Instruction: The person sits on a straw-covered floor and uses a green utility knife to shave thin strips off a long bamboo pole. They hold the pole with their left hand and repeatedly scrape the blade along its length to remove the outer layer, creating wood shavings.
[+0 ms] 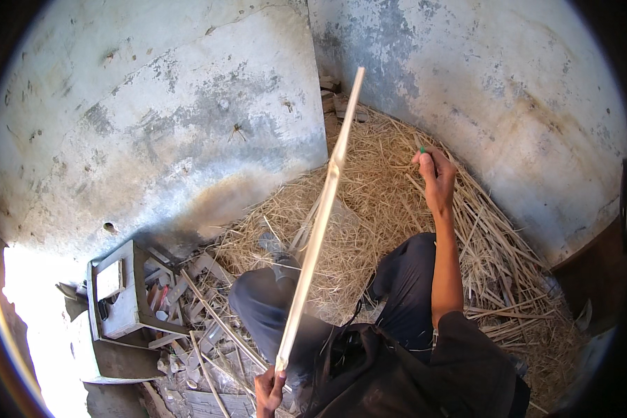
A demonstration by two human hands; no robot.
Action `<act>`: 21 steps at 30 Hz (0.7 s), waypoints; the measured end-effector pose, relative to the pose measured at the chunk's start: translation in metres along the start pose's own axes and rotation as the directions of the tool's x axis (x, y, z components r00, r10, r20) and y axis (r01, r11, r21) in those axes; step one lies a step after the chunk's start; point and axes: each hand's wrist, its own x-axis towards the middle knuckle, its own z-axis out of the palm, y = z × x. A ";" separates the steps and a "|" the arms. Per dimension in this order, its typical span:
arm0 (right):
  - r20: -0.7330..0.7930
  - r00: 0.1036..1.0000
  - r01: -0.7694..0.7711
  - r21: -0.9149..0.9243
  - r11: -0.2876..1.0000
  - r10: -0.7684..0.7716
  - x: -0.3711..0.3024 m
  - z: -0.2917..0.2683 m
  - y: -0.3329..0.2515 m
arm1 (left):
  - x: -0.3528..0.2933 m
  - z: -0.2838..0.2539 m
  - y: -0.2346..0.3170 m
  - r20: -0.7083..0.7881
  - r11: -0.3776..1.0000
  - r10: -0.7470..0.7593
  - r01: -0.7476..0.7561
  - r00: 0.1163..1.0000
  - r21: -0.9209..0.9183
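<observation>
Bamboo strip (318,226) slants up over the straw (380,181), our left hand (269,392) with fingers wrapped round its bottom end; our right hand (437,182) pinches a small green thing (422,149); gripped so low, that length could tip and slip

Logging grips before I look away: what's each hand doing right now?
Left hand: closed, holding the long pale stick near its lower end.
Right hand: fingers curled at a small green item, too small to identify.
</observation>
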 end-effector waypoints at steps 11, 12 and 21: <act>0.461 0.887 -0.037 0.147 0.989 -0.035 -0.091 0.046 -0.073 | 0.104 0.042 0.106 -0.216 0.973 0.211 -0.227 0.954 -0.052; 0.484 0.873 -0.016 0.168 0.986 -0.068 -0.097 0.048 -0.079 | 0.111 0.046 0.117 -0.216 0.961 0.236 -0.260 0.947 -0.091; 0.487 0.824 0.199 0.229 0.953 -0.289 -0.109 0.052 -0.101 | 0.124 0.059 0.181 -0.151 0.920 0.296 -0.324 0.943 -0.220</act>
